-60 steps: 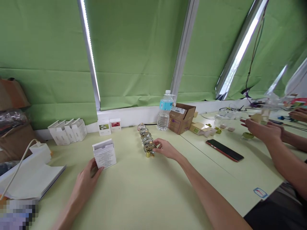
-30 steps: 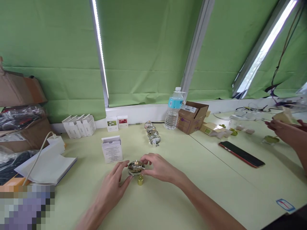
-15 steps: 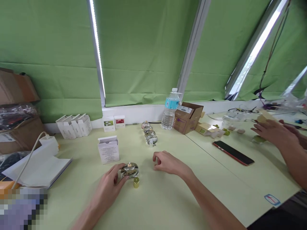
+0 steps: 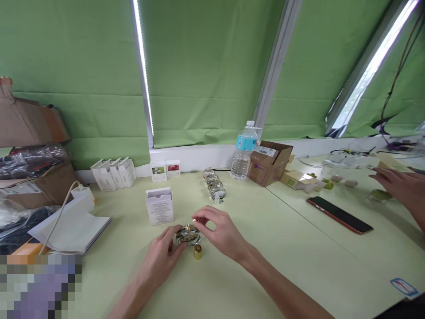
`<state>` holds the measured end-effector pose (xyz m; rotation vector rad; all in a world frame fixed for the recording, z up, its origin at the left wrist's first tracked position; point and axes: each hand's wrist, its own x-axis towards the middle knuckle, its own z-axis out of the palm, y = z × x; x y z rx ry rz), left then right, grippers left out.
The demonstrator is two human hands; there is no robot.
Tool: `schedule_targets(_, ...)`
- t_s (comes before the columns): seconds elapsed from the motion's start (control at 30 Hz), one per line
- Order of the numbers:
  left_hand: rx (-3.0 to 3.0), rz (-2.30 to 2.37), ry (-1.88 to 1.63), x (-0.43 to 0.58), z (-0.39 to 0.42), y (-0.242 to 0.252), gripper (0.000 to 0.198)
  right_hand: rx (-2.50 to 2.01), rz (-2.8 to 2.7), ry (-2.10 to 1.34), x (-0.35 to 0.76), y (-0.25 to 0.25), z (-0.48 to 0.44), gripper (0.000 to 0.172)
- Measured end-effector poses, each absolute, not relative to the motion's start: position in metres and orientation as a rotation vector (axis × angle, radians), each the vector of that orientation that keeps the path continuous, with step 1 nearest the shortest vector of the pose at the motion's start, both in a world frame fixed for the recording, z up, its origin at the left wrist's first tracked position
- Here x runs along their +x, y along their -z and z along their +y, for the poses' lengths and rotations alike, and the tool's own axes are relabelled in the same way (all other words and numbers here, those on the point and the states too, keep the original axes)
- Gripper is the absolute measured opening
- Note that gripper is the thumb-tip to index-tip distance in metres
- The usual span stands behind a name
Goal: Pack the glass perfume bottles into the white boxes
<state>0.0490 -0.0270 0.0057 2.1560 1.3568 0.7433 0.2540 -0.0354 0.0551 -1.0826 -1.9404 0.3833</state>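
A round clear-glass perfume bottle (image 4: 188, 239) stands on the table, a small gold stem on top. My left hand (image 4: 162, 248) grips it from the left, thumb in front and fingers behind. Just above and right of the stem, my right hand (image 4: 217, 228) is closed in a pinch, with a tiny white piece (image 4: 194, 220) showing at the fingertips. Its exact kind is too small to make out. In front of the bottle stands a gold cap (image 4: 197, 252), touching neither hand. Behind the bottle is an upright, open-topped white carton (image 4: 160, 209).
Several similar glass bottles (image 4: 214, 184) stand in a row further back. Beyond are small white boxes (image 4: 114, 173), a water bottle (image 4: 241, 159) and a cardboard box (image 4: 268, 166). A phone (image 4: 338, 215) lies right, near another person's hand (image 4: 398, 181). Papers (image 4: 76, 226) lie left.
My right hand has moved left to the top of the perfume bottle, with a tiny white piece now showing in its pinch. My left hand still holds the bottle. The view has shifted slightly left.
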Motion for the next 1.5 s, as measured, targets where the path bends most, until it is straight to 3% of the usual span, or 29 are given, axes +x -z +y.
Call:
schedule_targets(0.67, 2.179, 1.346, -0.76, 0.049, -0.026, -0.003, 0.032, -0.91, -2.177, -0.032, 0.241, -0.044, -0.034, 0.023)
schedule_targets(1.2, 2.235, 1.45, -0.771, 0.053, -0.031, -0.002, 0.028, -1.315, -2.41, 0.509, 0.213, -0.055, -0.048, 0.022)
schedule_targets(1.5, 2.192, 1.468, -0.7, 0.056, -0.037, -0.011, 0.036, -1.388, -2.449, 0.795, 0.197, -0.055, -0.055, 0.018)
